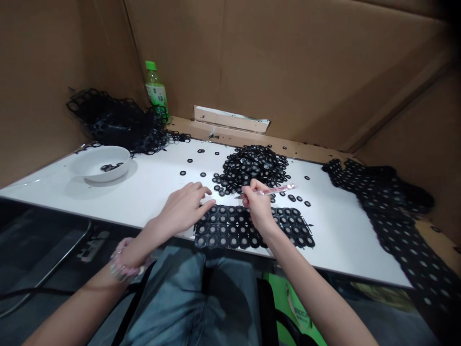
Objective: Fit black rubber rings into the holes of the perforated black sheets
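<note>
A black rubber sheet of ring-shaped pieces with pale centres [223, 229] lies along the table's front edge. My left hand [187, 204] rests at its upper left corner, thumb and fingers apart, holding nothing I can see. Above the sheet, my right hand [258, 202] is closed in a pen-like grip around a slim craft knife with a reddish see-through handle [277, 190]. Its pointed tip faces left, close to the sheet's top edge. My right hand and wrist hide part of the sheet. Just behind is a heap of loose black rings [254, 166].
At the left stands a white bowl [103, 166] with a few black pieces inside. Tangled black scrap [122, 122] is piled behind it, beside a green-capped bottle [156, 91]. More perforated black sheets [385, 211] drape over the right side. Cardboard walls [288, 62] enclose the white table [334, 230].
</note>
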Motion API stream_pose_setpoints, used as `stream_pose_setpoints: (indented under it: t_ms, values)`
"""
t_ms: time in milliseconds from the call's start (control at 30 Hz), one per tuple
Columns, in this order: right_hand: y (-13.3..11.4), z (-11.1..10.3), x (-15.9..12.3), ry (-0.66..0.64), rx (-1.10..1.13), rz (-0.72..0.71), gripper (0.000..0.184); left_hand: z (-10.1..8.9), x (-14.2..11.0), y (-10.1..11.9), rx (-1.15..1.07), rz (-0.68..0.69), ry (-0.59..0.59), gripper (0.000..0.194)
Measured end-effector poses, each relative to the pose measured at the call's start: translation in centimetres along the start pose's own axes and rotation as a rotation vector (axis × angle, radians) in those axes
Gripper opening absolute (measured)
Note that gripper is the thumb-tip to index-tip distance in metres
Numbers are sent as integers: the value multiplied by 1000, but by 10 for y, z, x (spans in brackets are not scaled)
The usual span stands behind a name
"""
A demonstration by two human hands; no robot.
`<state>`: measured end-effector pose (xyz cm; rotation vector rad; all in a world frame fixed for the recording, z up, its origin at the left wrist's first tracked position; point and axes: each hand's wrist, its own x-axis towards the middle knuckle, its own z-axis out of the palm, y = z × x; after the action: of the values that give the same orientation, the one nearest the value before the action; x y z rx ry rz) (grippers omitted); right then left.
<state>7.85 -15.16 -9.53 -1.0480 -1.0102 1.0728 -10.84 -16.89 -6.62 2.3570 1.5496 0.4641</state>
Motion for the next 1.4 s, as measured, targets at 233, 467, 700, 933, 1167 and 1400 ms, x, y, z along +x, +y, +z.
stream_pose_setpoints:
  t_ms: [233, 467, 700, 933, 1167, 1400]
  values:
    - [18, 1, 0, -29, -174, -23, 30, 25, 19, 6, -150, 136, -138, 17]
    - [17, 0, -3, -65, -373, -84, 24, 23, 25, 0, -250, 98, -225, 23]
    - [16, 1, -4, -89, -435, -108, 22, 34, 25, -8, -358, 148, -190, 22]
    - [13, 3, -5, -117, -516, -165, 23, 37, 22, -6, -455, 123, -137, 21]
    - [16, 8, -7, -168, -582, -246, 25, 37, 21, -5, -611, 64, -166, 24]
    - [13, -1, -3, -67, -205, -81, 26, 29, 18, -2, -400, 75, -273, 35]
